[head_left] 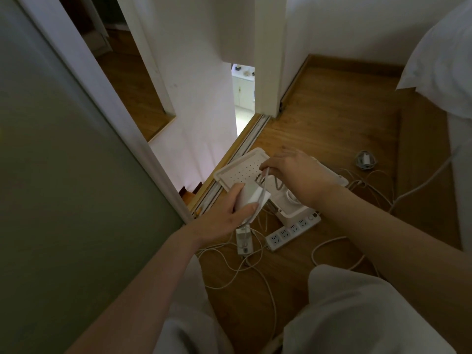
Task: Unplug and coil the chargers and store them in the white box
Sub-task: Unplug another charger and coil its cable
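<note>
My left hand [224, 213] grips a white square charger brick [251, 198] above the floor. My right hand [293, 172] pinches that charger's thin white cable [264, 182] just above the brick. Behind both hands sits the white box [291, 208], with its perforated lid [240, 169] open toward the left. A white power strip [291, 231] lies in front of the box. A second white charger [244, 240] lies on the floor under my left hand. A coiled charger [366, 159] rests on the floor at the right.
Loose white cables [255, 267] trail over the wooden floor [332, 129] around the strip and box. A sliding door track [245, 146] and a glass door [63, 175] bound the left side. White bedding [444, 60] hangs at the right. My knees [357, 310] fill the foreground.
</note>
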Demonstrator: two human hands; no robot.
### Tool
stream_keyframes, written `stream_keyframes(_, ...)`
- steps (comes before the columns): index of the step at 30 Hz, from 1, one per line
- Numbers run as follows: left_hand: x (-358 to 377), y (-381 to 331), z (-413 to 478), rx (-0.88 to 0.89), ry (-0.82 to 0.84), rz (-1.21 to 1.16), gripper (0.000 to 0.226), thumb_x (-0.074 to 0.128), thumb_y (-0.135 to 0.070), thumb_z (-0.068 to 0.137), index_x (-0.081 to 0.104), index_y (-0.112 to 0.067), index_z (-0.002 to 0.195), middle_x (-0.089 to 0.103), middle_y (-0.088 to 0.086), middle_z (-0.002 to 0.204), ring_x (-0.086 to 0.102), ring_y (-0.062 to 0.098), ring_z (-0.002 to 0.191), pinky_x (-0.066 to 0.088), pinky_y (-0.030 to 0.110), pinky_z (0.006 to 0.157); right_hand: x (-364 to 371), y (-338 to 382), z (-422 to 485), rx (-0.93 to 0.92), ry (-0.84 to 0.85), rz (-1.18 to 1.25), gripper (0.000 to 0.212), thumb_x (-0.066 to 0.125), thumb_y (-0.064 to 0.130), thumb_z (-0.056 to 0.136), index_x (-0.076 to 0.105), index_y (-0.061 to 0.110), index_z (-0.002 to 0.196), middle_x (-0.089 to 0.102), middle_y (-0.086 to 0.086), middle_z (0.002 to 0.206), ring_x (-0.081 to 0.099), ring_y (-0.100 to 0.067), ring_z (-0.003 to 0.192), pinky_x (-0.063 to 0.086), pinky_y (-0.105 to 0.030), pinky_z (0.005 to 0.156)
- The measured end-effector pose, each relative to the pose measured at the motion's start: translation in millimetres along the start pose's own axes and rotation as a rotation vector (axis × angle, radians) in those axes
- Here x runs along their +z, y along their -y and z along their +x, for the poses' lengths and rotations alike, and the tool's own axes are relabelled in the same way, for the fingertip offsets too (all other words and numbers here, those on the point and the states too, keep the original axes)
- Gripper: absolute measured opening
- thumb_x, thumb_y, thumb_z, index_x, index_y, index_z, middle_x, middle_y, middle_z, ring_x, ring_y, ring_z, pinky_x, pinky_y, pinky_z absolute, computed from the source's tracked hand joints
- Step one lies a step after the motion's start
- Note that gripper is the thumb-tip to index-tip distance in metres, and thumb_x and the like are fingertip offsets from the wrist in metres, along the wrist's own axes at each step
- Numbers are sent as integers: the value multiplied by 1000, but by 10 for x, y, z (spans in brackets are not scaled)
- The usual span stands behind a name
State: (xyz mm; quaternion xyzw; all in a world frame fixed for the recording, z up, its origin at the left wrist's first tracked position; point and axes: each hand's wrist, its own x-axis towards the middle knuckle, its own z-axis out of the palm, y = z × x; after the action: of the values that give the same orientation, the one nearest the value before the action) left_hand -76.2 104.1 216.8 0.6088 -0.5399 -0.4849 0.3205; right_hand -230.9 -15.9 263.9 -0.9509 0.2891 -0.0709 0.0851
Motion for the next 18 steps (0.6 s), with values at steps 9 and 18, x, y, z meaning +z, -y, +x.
stream_keyframes(9,-76,-71,30,-44,-220,-469,37,48,-37,88,43,-27,123,54,1,107,57,5,84,48,14,60,33,-84,-17,253,-36,343,23,40,18,99,61,12,107,64,0,89,55,-10,73,40,-21,63)
stream_keyframes(18,-26,32,78,-154,-356,-233,36,52,-8,93,38,-13,126,51,1,112,58,13,88,52,17,57,-127,101,33,-60,33,515,17,56,20,91,69,11,97,64,0,81,56,-5,71,41,-11,63)
